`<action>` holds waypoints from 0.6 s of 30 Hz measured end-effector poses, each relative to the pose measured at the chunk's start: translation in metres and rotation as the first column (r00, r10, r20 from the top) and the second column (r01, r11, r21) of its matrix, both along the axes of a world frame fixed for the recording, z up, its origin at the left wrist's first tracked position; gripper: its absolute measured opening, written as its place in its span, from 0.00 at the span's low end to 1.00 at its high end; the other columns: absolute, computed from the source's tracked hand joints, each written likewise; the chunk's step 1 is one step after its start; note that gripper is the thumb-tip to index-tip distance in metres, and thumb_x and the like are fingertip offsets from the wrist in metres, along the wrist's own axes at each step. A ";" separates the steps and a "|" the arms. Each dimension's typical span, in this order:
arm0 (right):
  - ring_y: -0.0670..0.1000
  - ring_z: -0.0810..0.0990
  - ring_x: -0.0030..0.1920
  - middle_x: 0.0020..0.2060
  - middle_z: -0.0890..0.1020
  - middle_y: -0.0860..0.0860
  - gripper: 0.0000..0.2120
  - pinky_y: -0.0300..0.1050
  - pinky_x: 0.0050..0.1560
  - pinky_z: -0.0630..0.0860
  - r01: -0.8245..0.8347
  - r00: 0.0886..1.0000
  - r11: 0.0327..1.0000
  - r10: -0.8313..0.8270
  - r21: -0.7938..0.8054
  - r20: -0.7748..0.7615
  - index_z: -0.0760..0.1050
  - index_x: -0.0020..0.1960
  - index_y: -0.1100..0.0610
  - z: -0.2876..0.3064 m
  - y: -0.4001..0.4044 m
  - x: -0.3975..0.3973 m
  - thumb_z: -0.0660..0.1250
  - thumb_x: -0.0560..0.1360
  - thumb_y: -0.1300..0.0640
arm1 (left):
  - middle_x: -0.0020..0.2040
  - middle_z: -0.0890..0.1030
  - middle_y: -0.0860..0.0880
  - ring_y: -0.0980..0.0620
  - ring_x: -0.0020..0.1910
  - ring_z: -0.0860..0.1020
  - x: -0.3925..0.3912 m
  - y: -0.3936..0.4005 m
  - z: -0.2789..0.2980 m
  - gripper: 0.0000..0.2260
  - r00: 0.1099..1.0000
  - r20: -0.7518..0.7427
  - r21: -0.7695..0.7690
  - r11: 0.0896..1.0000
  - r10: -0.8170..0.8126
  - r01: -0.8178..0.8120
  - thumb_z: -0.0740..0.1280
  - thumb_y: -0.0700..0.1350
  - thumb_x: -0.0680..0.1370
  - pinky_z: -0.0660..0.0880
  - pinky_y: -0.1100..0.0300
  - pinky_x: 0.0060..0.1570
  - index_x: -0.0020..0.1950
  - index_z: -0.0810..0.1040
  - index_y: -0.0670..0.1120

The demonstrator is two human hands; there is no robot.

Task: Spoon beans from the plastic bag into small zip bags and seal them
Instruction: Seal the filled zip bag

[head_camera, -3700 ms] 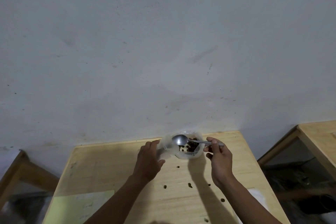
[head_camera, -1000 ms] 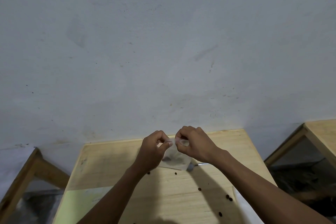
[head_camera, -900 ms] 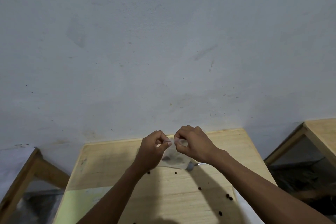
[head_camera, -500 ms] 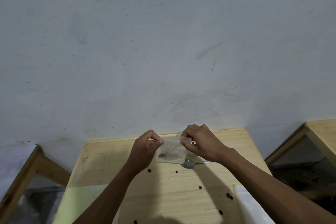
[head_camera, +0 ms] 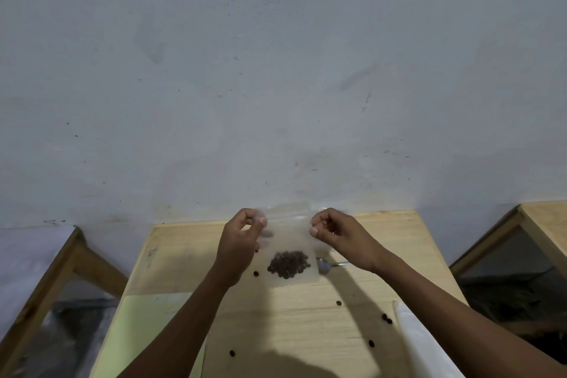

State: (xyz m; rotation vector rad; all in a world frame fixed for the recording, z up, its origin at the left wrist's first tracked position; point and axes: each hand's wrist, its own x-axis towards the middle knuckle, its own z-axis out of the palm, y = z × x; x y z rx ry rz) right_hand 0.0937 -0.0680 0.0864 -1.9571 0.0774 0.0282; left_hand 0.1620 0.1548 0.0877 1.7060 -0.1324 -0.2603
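Since a second ago our left hand and right hand have slid apart, each pinching a top corner of the zip bag above the spoon, beans settled low, so sealing looks done.

Between the two sets of fingertips hangs the zip bag; below them a spoon and loose beans dot otherwise bare table.

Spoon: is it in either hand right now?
No. The spoon lies on the table, while the left hand and right hand pinch the zip bag's top corners.
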 end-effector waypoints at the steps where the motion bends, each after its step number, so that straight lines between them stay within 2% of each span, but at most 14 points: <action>1: 0.41 0.75 0.40 0.42 0.78 0.46 0.05 0.33 0.45 0.73 -0.014 1.000 0.998 0.016 0.054 -0.026 0.78 0.52 0.54 -0.003 0.004 -0.004 0.69 0.77 0.56 | 0.45 0.79 0.43 0.47 0.42 0.84 -0.002 0.002 -0.002 0.04 0.999 -0.046 -0.054 0.998 0.029 -0.031 0.65 0.40 0.79 0.79 0.50 0.41 0.50 0.76 0.41; 3: 0.43 0.78 0.41 0.42 0.78 0.49 0.06 0.38 0.42 0.76 -0.019 0.995 0.988 0.034 0.152 -0.094 0.78 0.55 0.55 -0.010 0.013 -0.012 0.68 0.78 0.59 | 0.45 0.79 0.44 0.47 0.43 0.83 -0.005 0.005 -0.003 0.03 0.991 -0.124 -0.145 0.987 0.055 -0.073 0.66 0.40 0.79 0.79 0.51 0.42 0.51 0.77 0.41; 5: 0.49 0.79 0.39 0.39 0.77 0.52 0.05 0.41 0.38 0.77 0.056 0.988 0.967 -0.018 0.247 -0.153 0.78 0.52 0.55 -0.020 0.023 -0.019 0.66 0.79 0.62 | 0.47 0.81 0.43 0.47 0.43 0.83 -0.010 0.007 -0.007 0.06 0.979 -0.180 -0.183 0.975 0.094 -0.127 0.68 0.41 0.78 0.80 0.51 0.43 0.55 0.76 0.44; 8: 0.51 0.76 0.36 0.36 0.75 0.53 0.06 0.46 0.36 0.77 0.229 0.954 0.911 -0.139 0.342 -0.267 0.78 0.48 0.55 -0.039 0.036 -0.028 0.65 0.78 0.65 | 0.49 0.81 0.44 0.49 0.44 0.81 -0.026 0.013 -0.027 0.15 0.968 -0.208 -0.028 0.988 0.142 -0.151 0.71 0.44 0.76 0.81 0.54 0.45 0.61 0.73 0.46; 12: 0.55 0.77 0.39 0.40 0.78 0.56 0.11 0.50 0.39 0.76 0.331 0.901 0.898 -0.210 0.289 -0.380 0.75 0.56 0.54 -0.068 0.055 -0.055 0.64 0.77 0.67 | 0.50 0.79 0.45 0.47 0.47 0.80 -0.070 0.028 -0.068 0.20 0.957 -0.282 0.174 0.985 0.067 -0.018 0.70 0.41 0.76 0.81 0.56 0.45 0.66 0.71 0.44; 15: 0.56 0.72 0.36 0.34 0.75 0.59 0.15 0.47 0.35 0.71 0.356 0.875 0.899 -0.226 0.255 -0.428 0.72 0.59 0.56 -0.089 0.064 -0.081 0.64 0.77 0.69 | 0.48 0.79 0.44 0.48 0.45 0.79 -0.095 0.040 -0.089 0.24 0.940 -0.340 0.267 0.959 -0.003 0.099 0.70 0.41 0.76 0.78 0.60 0.40 0.70 0.69 0.49; 18: 0.55 0.72 0.31 0.31 0.75 0.58 0.15 0.47 0.31 0.71 0.341 0.869 0.925 -0.242 0.167 -0.431 0.72 0.61 0.57 -0.109 0.071 -0.100 0.65 0.77 0.68 | 0.45 0.80 0.45 0.51 0.41 0.78 -0.113 0.047 -0.104 0.29 0.926 -0.373 0.348 0.917 -0.054 0.194 0.70 0.41 0.74 0.75 0.63 0.38 0.73 0.66 0.49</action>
